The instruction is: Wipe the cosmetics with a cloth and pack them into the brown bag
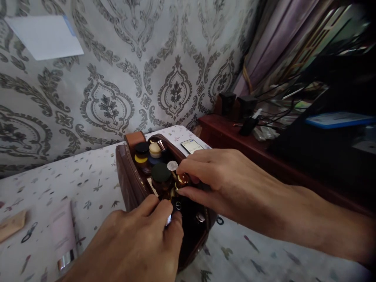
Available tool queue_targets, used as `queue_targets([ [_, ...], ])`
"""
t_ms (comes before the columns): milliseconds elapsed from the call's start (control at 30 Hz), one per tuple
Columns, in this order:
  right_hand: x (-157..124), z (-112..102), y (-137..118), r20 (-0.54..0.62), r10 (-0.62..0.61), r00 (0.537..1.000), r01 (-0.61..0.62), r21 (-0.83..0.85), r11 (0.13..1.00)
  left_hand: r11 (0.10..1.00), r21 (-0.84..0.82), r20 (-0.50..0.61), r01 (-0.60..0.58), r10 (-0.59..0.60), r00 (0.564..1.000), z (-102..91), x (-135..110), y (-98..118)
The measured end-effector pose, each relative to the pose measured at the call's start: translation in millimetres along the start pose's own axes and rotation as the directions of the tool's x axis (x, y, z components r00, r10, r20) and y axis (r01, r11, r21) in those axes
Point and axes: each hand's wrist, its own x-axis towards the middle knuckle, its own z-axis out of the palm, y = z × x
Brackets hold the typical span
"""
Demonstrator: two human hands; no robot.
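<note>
A brown zippered cosmetic bag (pixel 123 176) stands unzipped on the table, with several small bottles and jars in its far half. My right hand (pixel 226 184) reaches in from the right, thumb and fingers closed around a gold-capped bottle (pixel 182 179). Beside that cap is a clear faceted stopper (pixel 172 166), and left of it a jar with a dark green lid (pixel 161 172). My left hand (pixel 141 235) is over the bag's near left side, fingers pinched together; a small bright bluish-white bit shows between them, too little to name.
A pink tube (pixel 62 231) with a silver cap and a beige tube (pixel 12 226) lie on the patterned tablecloth (pixel 96 188) at left. Behind the bag lies a phone (pixel 191 146). A dark red wooden desk (pixel 217 127) with cables stands at right, against the wallpapered wall.
</note>
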Motion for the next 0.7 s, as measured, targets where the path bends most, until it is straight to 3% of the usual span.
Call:
queue_targets([
  [167,-1.0,-3.0,1.1,-0.021,0.029,0.999,-0.029,-0.009,1.0,0.997,0.073,-0.034,-0.035,0.037,0.999,5.5,1.5,-2.7],
  [433,-2.6,-0.4,4.1,-0.064,0.05,0.997,-0.048,0.038,0.998,0.993,0.117,-0.019,0.013,-0.01,1.0,-9.9,10.4,7.4],
  [700,-2.8,-3.2,10.4,-0.102,0.07,0.992,-0.056,0.132,0.99,0.999,0.054,0.0,0.001,-0.001,1.0,3.4,10.7,2.3],
])
